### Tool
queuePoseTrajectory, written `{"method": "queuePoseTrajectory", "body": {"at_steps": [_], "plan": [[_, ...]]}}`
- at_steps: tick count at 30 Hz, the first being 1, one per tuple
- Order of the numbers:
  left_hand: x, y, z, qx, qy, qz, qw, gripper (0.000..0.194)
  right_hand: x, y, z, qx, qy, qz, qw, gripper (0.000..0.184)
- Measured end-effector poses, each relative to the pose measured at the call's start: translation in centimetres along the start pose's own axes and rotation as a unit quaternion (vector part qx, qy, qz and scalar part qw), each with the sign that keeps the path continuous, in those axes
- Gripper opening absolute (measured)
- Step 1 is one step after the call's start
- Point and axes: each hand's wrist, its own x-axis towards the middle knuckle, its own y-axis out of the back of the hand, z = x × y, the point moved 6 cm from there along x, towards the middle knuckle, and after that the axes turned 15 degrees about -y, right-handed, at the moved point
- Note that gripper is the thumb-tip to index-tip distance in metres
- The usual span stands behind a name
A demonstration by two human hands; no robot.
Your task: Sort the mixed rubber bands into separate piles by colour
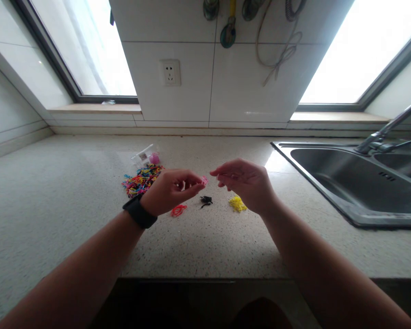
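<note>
My left hand [174, 188], with a dark band on its wrist, is closed in a pinch at a small clump of pink rubber bands [204, 180]. Part of the clump is hidden behind the fingertips. Just to the right, my right hand [245, 180] hovers with its fingers loosely apart, and no object shows in it. Below the hands lie a few red bands [178, 210], a small black bunch [206, 200] and a pile of yellow bands [238, 204]. A large mixed heap of coloured bands [142, 179] sits left of my left hand, which partly covers it.
Behind the mixed heap lie a clear plastic bag [143, 155] and a pink item [154, 158]. A steel sink [329, 183] with a faucet [376, 139] is set into the speckled counter [71, 205] at right. The tiled wall holds a socket [171, 72].
</note>
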Motion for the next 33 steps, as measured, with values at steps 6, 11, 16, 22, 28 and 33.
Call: {"method": "queuePoseTrajectory", "body": {"at_steps": [6,11,16,22,28,33], "plan": [[0.01,-0.02,-0.07,0.000,-0.001,-0.002,1.000,0.018,-0.10,-0.12,-0.26,-0.004,0.021,-0.010,1.000,0.008],[0.06,-0.03,-0.07,-0.002,-0.001,-0.004,1.000,0.017,-0.19,-0.16,-0.27,-0.028,0.019,-0.010,0.999,0.009],[-0.08,-0.01,-0.11,-0.002,-0.007,-0.002,1.000,0.017,-0.18,-0.34,-0.37,-0.028,0.026,-0.022,0.999,0.006],[-0.03,0.06,-0.17,0.003,-0.010,0.001,1.000,0.017,0.02,-0.38,-0.10,-0.008,0.031,-0.024,0.999,0.006],[0.02,-0.02,-0.10,0.000,-0.012,0.008,1.000,0.016,0.23,-0.20,0.43,-0.014,0.013,-0.020,1.000,0.012],[0.02,-0.11,-0.11,-0.008,-0.006,0.010,1.000,0.016,0.29,-0.18,0.48,-0.008,0.017,-0.028,0.999,0.016]]}}
